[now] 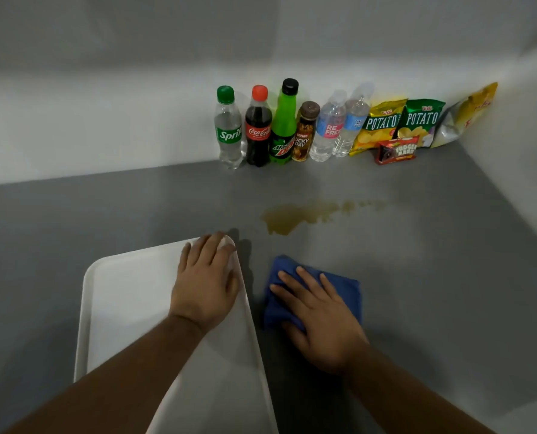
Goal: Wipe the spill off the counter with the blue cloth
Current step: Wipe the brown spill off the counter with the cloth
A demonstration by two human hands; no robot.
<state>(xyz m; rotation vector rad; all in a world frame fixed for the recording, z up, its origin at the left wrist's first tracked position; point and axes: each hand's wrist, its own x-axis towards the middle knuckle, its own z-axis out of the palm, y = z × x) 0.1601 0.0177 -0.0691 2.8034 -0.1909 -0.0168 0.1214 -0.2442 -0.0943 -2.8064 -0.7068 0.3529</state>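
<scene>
**Cloth under the hand, spill not yet touched**

The blue cloth [315, 289] lies bunched flat on the grey worktop [448, 277], just right of centre in the view, pressed down by the right hand [318, 317]. That hand is spread, fingers extended over the fabric rather than curled around it — palm pressing, not clenched. The cloth's long axis seems to run from about 7 o'clock to 1 o'clock, its far corner aimed toward 11 o'clock; folds make the exact outline hard to judge.

The spill [298, 216], a brownish puddle, sits beyond the cloth at roughly 12 o'clock from it, apart from the fabric with bare worktop between. It stretches sideways, its broad end at 9 o'clock and a trail of small droplets thinning toward 3 o'clock. It looks whole and unsmeared, so by my reading the wiping proper has not begun — the cloth is in place, and all of the stain is left to clear.

At 9 o'clock from the cloth, the left hand [206, 283] rests open and flat on the far right corner of a white tray [120, 308], grasping nothing that I can see. Along the wall at 12 o'clock stands a row of bottles [259, 126] and snack bags [420, 120], well apart from the spill.
</scene>
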